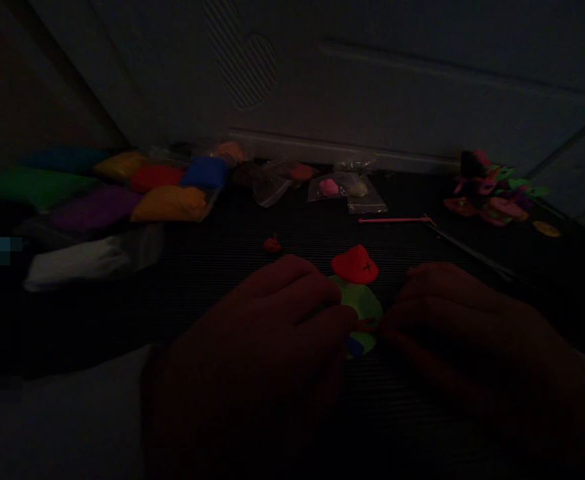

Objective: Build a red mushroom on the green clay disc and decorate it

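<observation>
Between our fingertips, left hand [267,333] overlaps green piece [362,300], likely steadying it for red strip [366,327] near right hand [472,340]; can't tell either grip.

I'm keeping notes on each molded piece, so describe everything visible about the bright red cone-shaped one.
The red cone-shaped piece has a blunt peak, a wide rounded base and a small dark cross on its right side. It looks smooth and matte, like soft modeling clay, and seems whole. It lies at the far edge of the green piece, between the left hand and right hand; neither appears to touch it. Whether it is joined to the green is too dim to tell.
</observation>
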Action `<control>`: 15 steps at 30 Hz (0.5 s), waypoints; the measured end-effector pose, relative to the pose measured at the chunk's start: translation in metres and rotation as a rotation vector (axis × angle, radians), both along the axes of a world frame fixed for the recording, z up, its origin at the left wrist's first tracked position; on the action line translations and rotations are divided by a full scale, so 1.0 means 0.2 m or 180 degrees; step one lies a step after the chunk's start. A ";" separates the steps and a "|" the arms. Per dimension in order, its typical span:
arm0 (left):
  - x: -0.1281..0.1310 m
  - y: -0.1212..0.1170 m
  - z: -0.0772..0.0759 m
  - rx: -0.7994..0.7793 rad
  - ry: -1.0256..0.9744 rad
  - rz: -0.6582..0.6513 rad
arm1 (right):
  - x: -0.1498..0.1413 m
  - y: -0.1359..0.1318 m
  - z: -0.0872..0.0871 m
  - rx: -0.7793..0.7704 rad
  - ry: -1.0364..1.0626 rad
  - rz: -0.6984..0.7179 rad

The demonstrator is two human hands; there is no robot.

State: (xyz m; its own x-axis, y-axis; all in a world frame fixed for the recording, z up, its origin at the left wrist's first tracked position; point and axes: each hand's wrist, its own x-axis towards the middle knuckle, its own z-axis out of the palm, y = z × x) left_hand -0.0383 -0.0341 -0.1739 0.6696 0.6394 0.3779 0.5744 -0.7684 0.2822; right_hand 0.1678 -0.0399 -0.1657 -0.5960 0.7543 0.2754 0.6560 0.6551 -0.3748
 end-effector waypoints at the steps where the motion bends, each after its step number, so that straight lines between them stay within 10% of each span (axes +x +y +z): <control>1: 0.00 0.00 0.00 0.0009 -0.0003 0.0008 | 0.00 0.00 0.00 0.0010 0.0013 0.0018; 15: -0.01 0.00 0.00 0.0079 -0.0006 0.0021 | 0.10 -0.04 0.02 -0.0109 -0.0105 0.0131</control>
